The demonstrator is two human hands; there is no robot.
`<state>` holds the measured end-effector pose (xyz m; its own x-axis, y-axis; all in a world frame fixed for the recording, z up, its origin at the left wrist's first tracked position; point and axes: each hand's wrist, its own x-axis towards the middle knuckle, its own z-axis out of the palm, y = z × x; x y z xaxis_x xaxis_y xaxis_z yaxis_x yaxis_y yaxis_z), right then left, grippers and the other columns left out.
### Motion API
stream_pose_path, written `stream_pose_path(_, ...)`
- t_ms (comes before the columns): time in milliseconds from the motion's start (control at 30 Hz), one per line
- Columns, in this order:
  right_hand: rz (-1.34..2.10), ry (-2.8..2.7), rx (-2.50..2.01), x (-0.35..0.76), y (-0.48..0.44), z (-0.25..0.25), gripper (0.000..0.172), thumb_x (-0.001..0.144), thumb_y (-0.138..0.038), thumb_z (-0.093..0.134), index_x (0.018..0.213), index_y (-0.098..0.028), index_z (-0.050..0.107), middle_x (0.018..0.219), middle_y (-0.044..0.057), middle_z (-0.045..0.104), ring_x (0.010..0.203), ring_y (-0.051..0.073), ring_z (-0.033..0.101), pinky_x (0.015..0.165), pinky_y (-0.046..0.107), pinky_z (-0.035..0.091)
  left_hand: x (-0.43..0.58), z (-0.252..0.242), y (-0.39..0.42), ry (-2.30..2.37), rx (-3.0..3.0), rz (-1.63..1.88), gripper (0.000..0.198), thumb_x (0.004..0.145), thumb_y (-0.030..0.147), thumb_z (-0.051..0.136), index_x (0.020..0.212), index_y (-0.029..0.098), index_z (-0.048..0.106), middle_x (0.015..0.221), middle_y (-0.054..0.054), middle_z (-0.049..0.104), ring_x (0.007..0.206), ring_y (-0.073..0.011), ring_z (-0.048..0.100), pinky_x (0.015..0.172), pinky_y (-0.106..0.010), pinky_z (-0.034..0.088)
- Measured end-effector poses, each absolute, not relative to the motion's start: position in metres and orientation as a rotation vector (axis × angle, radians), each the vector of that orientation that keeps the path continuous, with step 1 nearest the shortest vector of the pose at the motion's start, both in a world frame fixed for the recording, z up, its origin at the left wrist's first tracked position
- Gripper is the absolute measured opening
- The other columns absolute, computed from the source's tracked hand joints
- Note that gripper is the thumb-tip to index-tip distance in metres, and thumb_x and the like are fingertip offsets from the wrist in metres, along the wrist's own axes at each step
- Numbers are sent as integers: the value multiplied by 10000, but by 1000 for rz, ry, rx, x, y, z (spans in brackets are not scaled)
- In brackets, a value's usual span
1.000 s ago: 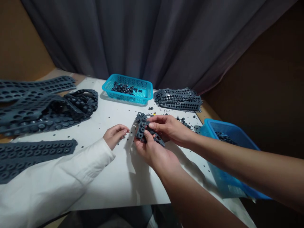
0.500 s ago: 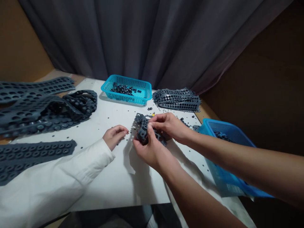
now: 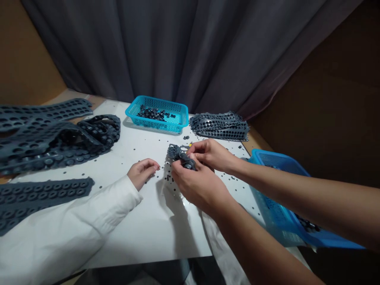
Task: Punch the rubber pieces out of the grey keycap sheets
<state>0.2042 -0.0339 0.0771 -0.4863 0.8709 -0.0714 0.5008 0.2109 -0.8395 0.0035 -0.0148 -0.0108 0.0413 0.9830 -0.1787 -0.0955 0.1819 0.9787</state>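
Observation:
My left hand (image 3: pixel 143 173), in a white sleeve, rests over the white tabletop with its fingers curled loosely toward the thumb. Nothing shows between its fingertips. My right hand is not visible; pale cloth (image 3: pixel 221 241) beneath a co-worker's forearm may be a sleeve, but I cannot tell. Just right of my left hand, the co-worker's two bare hands (image 3: pixel 197 170) bend a dark grey piece of perforated sheet (image 3: pixel 175 151) with ring-shaped parts. A small yellow thing (image 3: pixel 190 145) shows beside their fingers.
A light-blue basket (image 3: pixel 178 126) with small black parts stands at the back. Stacked perforated strips (image 3: pixel 219 126) lie right of it. Grey sheets (image 3: pixel 53 136) and a ringed strip (image 3: pixel 59 192) cover the left. A blue basket (image 3: pixel 258 156) stands right. Small dark discs (image 3: pixel 169 178) dot the tabletop.
The co-worker's hands have turned and folded the grey piece, and the lower hand has shifted right over it. My left hand stays nearly still.

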Motion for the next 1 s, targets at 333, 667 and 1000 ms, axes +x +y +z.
stream_pose_path(333, 1229, -2171, -1208, 186, -38, 81, 73, 701, -207, 654, 665, -271, 649, 651, 37, 574, 795, 203, 498, 644, 313, 490, 4, -13, -15, 1189, 1034, 1096, 165, 566, 307, 679, 622, 165, 616, 585, 2, 595, 519, -104, 476, 483, -211, 356)
stream_pose_path(667, 1318, -2026, -1408, 231, 20, 96, 124, 720, -270, 609, 715, -148, 632, 619, -9, 593, 522, 83, 486, 498, 211, 371, 2, -18, -13, 1194, 1061, 1090, 160, 575, 311, 672, 623, 168, 621, 592, 2, 602, 519, -105, 477, 499, -219, 354)
stream_pose_path(1000, 1301, -2117, -1285, 230, 16, 98, 160, 731, -297, 624, 719, -139, 641, 664, 5, 610, 600, 97, 519, 578, 221, 401, 4, -15, -12, 1208, 1076, 1069, 197, 561, 345, 660, 626, 167, 608, 593, -8, 593, 494, -106, 454, 465, -221, 332)
